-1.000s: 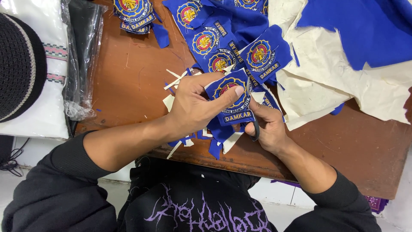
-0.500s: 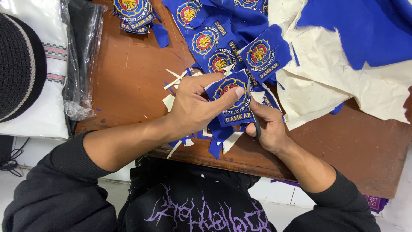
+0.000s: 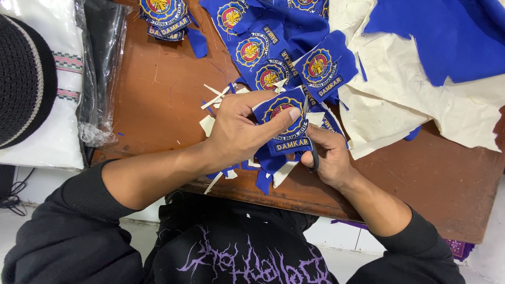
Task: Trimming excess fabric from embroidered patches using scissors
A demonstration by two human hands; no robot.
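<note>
My left hand (image 3: 239, 129) pinches a blue embroidered patch (image 3: 284, 122) with a round yellow and red emblem, thumb lying across its face. My right hand (image 3: 329, 158) sits just right of it, fingers through the dark handles of a pair of scissors (image 3: 310, 139) whose blades run up along the patch's right edge. Both hands hover over the front part of a brown wooden table (image 3: 158, 89). Blue and white fabric trimmings (image 3: 265, 176) lie under and around the hands.
More blue emblem patches (image 3: 263, 52) spread across the table's back, with a small stack (image 3: 163, 16) at the far left. Cream backing cloth with blue fabric (image 3: 421, 63) covers the right. A clear plastic bag (image 3: 100, 63), a white folded cloth and a black knitted cap (image 3: 23, 79) lie left.
The patch has turned very slightly in my left hand; both hands stay in the same place.
</note>
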